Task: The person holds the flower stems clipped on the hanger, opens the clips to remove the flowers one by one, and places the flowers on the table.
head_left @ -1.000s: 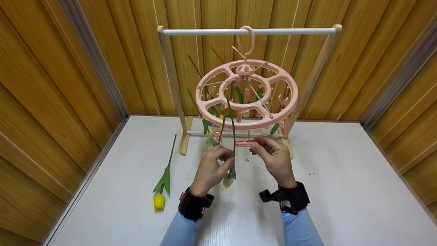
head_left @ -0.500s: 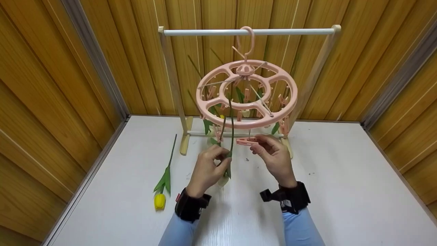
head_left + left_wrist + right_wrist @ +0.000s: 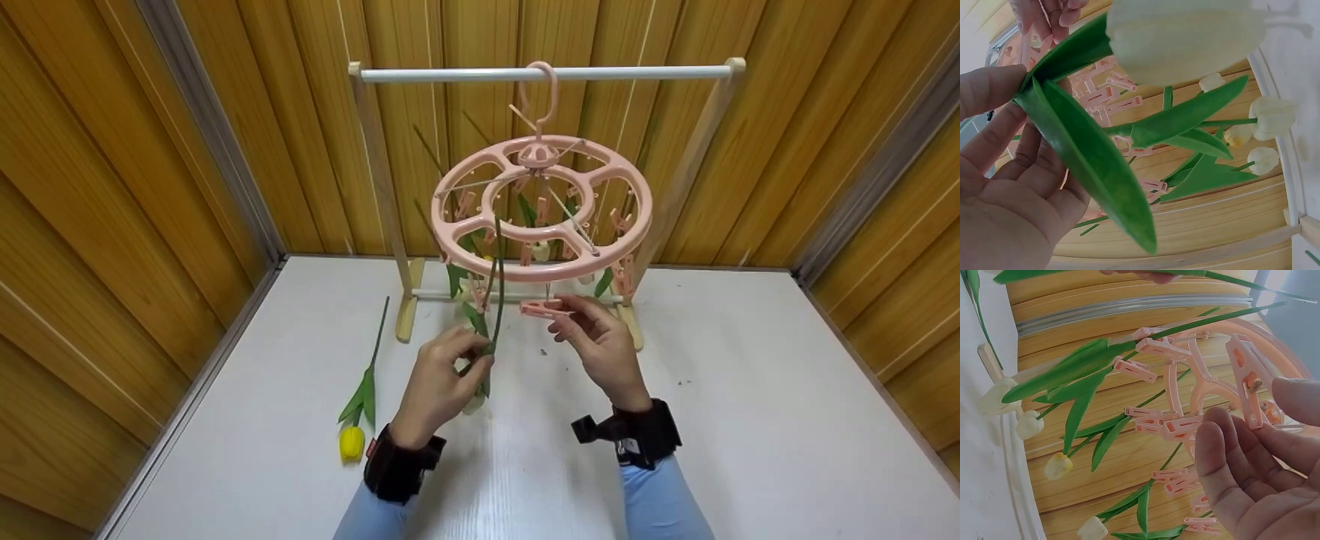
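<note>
My left hand pinches an artificial white tulip where its leaves meet the stem. The bloom hangs downward, and the stem rises in front of the pink round hanger. To the right, my right hand pinches a pink clothespin between thumb and fingers. That clothespin hangs from the hanger's front rim and lies nearly level. The stem and this clothespin are apart. Several other tulips, white and yellowish, hang head down from clothespins on the hanger.
The hanger hooks over the white bar of a wooden stand. A yellow tulip lies on the white table at the left. Wood-patterned walls enclose the back and sides.
My left hand has moved left and slightly down with the white tulip, away from the clothespin. My right hand stays nearly in place, still pinching the clothespin.
</note>
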`<act>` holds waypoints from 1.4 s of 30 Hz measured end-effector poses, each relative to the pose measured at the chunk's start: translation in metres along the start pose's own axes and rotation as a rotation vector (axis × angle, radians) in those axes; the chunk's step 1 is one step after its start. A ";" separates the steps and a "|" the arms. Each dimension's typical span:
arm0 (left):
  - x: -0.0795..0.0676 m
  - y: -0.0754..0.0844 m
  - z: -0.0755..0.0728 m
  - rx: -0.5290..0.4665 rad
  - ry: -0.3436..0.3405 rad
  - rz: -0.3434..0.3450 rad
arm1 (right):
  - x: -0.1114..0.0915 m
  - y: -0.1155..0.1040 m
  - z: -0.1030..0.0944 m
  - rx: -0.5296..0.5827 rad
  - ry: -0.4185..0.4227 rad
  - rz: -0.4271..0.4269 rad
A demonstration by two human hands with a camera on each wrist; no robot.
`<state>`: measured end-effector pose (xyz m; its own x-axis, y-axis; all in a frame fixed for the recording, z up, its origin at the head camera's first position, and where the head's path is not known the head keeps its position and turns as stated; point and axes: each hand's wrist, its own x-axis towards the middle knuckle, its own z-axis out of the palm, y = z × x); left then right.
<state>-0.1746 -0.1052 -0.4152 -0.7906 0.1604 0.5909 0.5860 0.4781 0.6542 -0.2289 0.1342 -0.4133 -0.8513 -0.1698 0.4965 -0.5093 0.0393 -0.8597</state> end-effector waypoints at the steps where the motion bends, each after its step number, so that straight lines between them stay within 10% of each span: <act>1: -0.001 0.000 -0.001 0.000 0.002 0.002 | 0.000 0.000 0.000 0.006 0.001 0.007; 19: -0.009 -0.008 -0.026 0.079 0.095 -0.030 | -0.005 0.002 -0.020 -0.050 -0.007 0.108; 42: -0.015 -0.040 -0.052 0.178 0.124 -0.158 | -0.019 0.009 -0.026 -0.118 -0.037 0.037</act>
<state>-0.1768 -0.1716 -0.4259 -0.8355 -0.0298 0.5487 0.4080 0.6353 0.6557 -0.2206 0.1633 -0.4268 -0.8656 -0.2018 0.4582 -0.4908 0.1614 -0.8562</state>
